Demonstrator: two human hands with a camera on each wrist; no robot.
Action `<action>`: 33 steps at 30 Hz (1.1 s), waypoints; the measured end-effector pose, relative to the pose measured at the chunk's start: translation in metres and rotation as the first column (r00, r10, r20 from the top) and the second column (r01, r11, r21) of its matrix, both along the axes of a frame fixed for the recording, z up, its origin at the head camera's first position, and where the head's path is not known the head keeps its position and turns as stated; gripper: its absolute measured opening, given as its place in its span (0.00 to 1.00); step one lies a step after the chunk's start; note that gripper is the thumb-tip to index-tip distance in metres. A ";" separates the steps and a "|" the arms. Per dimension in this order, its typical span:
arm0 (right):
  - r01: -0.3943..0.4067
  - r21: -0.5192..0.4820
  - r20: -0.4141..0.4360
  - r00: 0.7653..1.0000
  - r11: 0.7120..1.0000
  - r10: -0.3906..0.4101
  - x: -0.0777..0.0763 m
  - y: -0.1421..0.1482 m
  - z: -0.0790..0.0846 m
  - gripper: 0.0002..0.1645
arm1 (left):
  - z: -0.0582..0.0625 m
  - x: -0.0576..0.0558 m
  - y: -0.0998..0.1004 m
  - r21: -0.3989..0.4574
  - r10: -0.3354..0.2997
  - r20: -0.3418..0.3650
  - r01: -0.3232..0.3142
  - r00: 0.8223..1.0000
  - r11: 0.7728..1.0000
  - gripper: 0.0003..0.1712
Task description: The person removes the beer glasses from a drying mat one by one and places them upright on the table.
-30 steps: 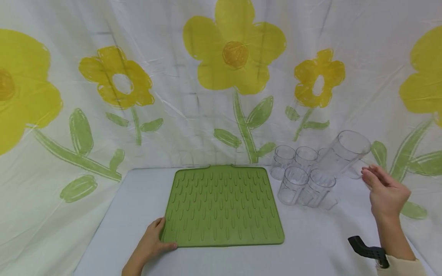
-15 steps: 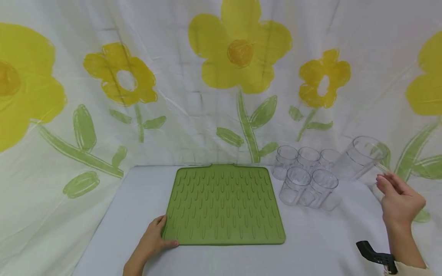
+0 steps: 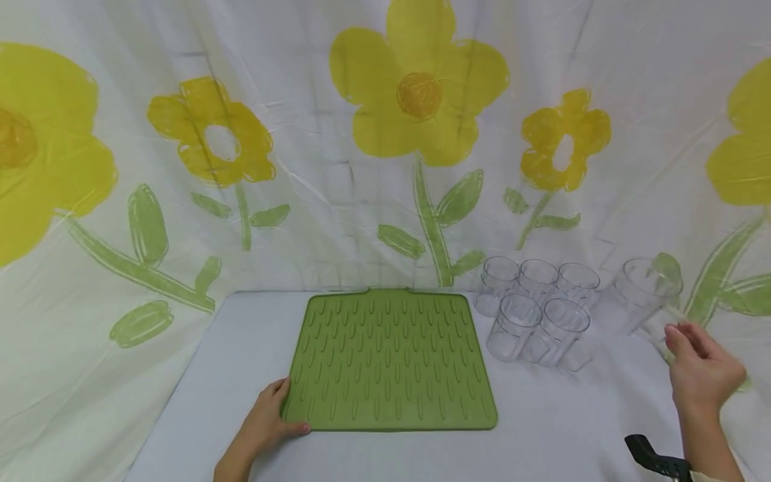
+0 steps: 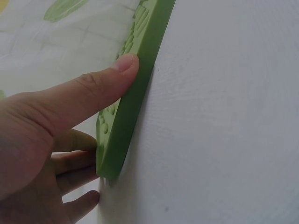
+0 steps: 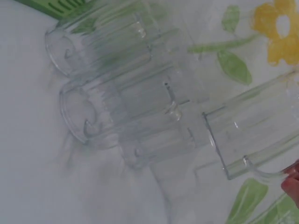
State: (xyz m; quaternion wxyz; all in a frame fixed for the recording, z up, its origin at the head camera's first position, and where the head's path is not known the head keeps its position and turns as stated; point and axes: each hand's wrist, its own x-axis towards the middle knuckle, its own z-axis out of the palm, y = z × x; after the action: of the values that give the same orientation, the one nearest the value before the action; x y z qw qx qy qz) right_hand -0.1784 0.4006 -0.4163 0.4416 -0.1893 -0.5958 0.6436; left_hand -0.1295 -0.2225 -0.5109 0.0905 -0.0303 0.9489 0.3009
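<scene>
A ribbed green drying mat point(image 3: 391, 361) lies flat on the white table. My left hand point(image 3: 265, 416) holds its near left corner, the thumb on the front edge and the fingers against the left side. In the left wrist view the thumb point(image 4: 100, 86) presses on the rim of the mat point(image 4: 133, 100). At the right, my right hand point(image 3: 705, 368) pinches the handle of a large clear pitcher point(image 3: 638, 301), which leans slightly. In the right wrist view only the fingertips point(image 5: 292, 184) show at the pitcher's point(image 5: 257, 126) handle.
Several clear cups point(image 3: 512, 328) stand in two rows between the mat and the pitcher. Behind the white table point(image 3: 434, 458) hangs a curtain point(image 3: 313, 221) printed with yellow flowers. A black strap mount point(image 3: 656, 458) sits on my right wrist.
My right hand has carried the pitcher right and downward, away from over the cups, and it stands more upright. The left hand keeps its place on the mat's corner.
</scene>
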 end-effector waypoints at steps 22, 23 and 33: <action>-0.073 -0.089 0.125 0.989 0.993 0.083 0.005 0.001 -0.065 0.22 | -0.001 0.001 0.000 0.002 0.006 -0.019 -0.006 1.000 1.000 0.67; -0.075 -0.092 0.136 0.987 0.993 0.087 0.005 0.002 -0.067 0.23 | -0.002 0.001 0.000 0.003 0.006 -0.020 -0.006 1.000 1.000 0.67; -0.077 -0.031 0.183 0.980 0.997 0.081 0.010 0.000 -0.084 0.20 | -0.002 0.003 0.000 0.009 0.003 -0.024 -0.003 1.000 1.000 0.67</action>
State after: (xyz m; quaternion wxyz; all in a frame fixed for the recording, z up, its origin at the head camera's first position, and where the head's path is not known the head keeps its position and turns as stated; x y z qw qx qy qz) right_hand -0.1688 0.4009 -0.4999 0.3565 -0.2294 -0.6335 0.6473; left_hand -0.1268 -0.2230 -0.5129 0.0788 -0.0278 0.9485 0.3056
